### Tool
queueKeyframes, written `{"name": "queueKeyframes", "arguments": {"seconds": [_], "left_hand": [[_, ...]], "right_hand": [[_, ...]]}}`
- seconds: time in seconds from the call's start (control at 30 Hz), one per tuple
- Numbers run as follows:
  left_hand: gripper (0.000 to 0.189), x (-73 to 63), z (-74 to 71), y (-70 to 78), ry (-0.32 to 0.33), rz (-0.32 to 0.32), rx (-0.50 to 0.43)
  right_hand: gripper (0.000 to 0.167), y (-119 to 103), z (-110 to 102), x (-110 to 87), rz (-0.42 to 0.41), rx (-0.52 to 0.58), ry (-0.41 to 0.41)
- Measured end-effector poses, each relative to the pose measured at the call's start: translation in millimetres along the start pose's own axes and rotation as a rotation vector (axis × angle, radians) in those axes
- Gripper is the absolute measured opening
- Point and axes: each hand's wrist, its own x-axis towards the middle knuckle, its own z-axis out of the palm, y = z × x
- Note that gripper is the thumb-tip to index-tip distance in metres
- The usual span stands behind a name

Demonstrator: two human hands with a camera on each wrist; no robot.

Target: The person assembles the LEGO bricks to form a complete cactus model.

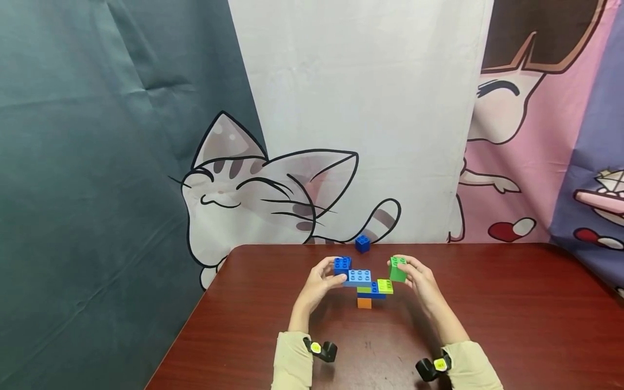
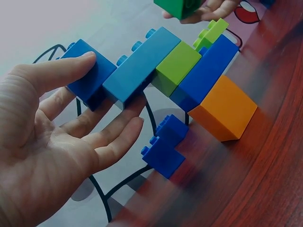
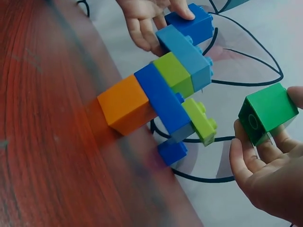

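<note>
My left hand [image 1: 319, 284] pinches a dark blue brick [image 2: 87, 68] between thumb and fingers, at the upper left end of a stepped brick structure. Below that brick come a light blue brick [image 1: 359, 277], a lime brick [image 2: 178, 67], a longer dark blue brick [image 3: 163, 101] and an orange brick [image 1: 364, 303] at the base. A second lime brick [image 1: 385, 286] sits on the longer blue brick's right end. To the right, apart from the structure, my right hand [image 1: 423, 284] grips a green brick [image 3: 270, 111] with its hollow underside partly showing.
Behind the structure, near the table's back edge, stands a loose dark blue brick [image 1: 362, 244]. The dark red wooden table [image 1: 244, 336] reaches back to a printed cloth [image 1: 365, 81] with a cartoon cat. Both wrists wear small black cameras [image 1: 327, 351].
</note>
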Motion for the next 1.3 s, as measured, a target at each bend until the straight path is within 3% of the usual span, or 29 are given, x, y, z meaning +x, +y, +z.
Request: {"name": "queueKeyframes", "arguments": {"seconds": [0.37, 0.67, 0.93, 1.3], "left_hand": [[0.044, 0.9, 0.7, 1.3, 0.001, -0.001, 0.004], [0.047, 0.6, 0.1, 0.5, -0.003, 0.03, 0.029], [0.045, 2.3, 0.8, 1.9, -0.002, -0.005, 0.008], [0.045, 1.8, 0.4, 1.5, -0.005, -0.009, -0.002]], "right_hand": [[0.031, 17.1, -3.0, 4.1, 0.047, -0.159, -0.004], [0.029, 22.6, -9.1, 5.6, 0.004, -0.142, -0.089], [0.028, 26.4, -11.5, 5.7, -0.026, -0.181, -0.111], [0.032, 26.7, -14.4, 7.0, 0.035, -0.148, -0.128]]}}
